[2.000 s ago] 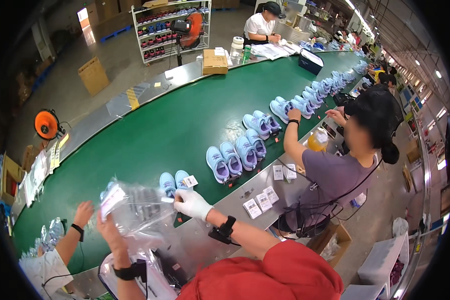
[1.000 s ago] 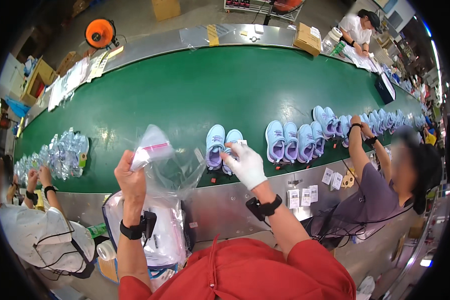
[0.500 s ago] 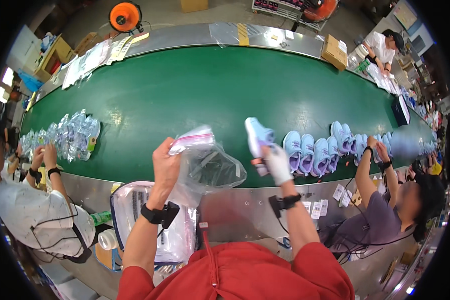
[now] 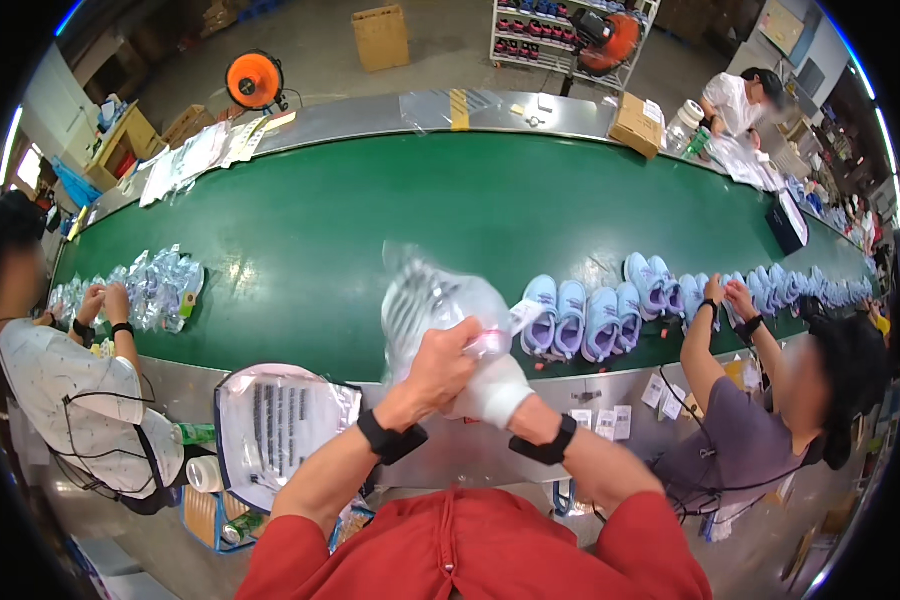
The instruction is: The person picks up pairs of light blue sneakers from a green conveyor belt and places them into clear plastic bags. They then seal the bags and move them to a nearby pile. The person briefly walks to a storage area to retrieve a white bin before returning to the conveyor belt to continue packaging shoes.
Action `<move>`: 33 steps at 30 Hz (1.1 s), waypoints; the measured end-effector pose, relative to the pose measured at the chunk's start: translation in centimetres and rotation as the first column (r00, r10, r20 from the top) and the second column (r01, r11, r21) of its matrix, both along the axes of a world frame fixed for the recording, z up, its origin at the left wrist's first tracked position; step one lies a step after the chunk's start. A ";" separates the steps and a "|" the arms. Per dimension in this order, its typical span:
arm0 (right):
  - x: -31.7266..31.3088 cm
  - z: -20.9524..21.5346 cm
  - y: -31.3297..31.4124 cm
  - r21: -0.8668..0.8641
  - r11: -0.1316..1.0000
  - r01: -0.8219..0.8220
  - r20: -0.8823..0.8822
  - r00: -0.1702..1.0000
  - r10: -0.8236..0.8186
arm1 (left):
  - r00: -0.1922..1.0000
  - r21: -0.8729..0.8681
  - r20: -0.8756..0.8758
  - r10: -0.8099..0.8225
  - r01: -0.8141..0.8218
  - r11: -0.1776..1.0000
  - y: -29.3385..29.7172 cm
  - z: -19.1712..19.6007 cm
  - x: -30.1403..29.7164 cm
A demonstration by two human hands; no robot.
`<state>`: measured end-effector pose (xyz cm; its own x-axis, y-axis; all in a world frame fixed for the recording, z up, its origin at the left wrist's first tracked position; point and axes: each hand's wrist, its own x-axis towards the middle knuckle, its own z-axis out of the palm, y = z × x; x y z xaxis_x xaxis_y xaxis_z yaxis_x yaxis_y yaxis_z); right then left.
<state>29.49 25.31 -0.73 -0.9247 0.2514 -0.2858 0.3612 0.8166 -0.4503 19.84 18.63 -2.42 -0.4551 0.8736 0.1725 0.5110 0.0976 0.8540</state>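
My bare left hand (image 4: 442, 368) is closed on the mouth of a clear plastic zip bag (image 4: 430, 290), above the near edge of the green belt. The bag is puffed out, with dark printed lines and a pink seal strip. My right hand (image 4: 498, 388), in a white glove, is right against the left one at the bag's mouth; its fingers are hidden. Whether a shoe is inside the bag cannot be made out. Just to the right, light blue sneakers (image 4: 602, 322) with lilac insides stand in a row, and a white tag (image 4: 523, 316) shows by the nearest one.
A container of flat clear bags (image 4: 280, 430) is at my lower left. Bagged shoes (image 4: 160, 290) lie on the belt (image 4: 350, 210) at the left. A person works on each side of me. White tags (image 4: 610, 422) lie on the metal edge; a cardboard box (image 4: 637, 125) stands across the belt.
The light blue sneaker in my right hand has gone out of sight, and that hand has moved left to the bag. My left hand has moved right with the bag. The view has tilted up.
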 end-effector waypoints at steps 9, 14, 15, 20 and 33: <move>2.8 3.7 0.0 0.340 0.681 -0.649 -0.206 0.655 0.727 | 0.949 -0.043 -0.127 -0.287 0.284 0.958 4.7 4.2 0.6; 3.8 -4.1 1.7 -0.202 0.954 -0.223 -0.375 0.917 0.135 | 0.896 -0.123 -0.276 -0.347 0.325 0.938 0.0 5.7 2.0; 3.3 -1.5 1.6 -0.216 0.973 -0.085 -0.279 0.960 0.022 | 0.923 -0.036 -0.336 -0.186 0.185 0.982 -1.6 4.8 -0.4; 1.9 -4.9 1.3 -0.392 0.919 0.031 -0.682 0.661 -0.313 | 0.881 0.017 -0.333 -0.337 0.363 0.932 -5.1 2.5 4.0; -17.9 -8.7 -3.8 -0.410 0.909 -0.078 -0.565 0.804 -0.186 | 0.961 0.011 0.179 0.210 -0.215 0.976 -7.3 6.0 -9.1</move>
<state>11.59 21.55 -9.44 -0.9314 0.2938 0.2150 -0.0388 0.5071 -0.8610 10.71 11.37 3.59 -0.6553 0.7490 0.0980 0.3229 0.1605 0.9327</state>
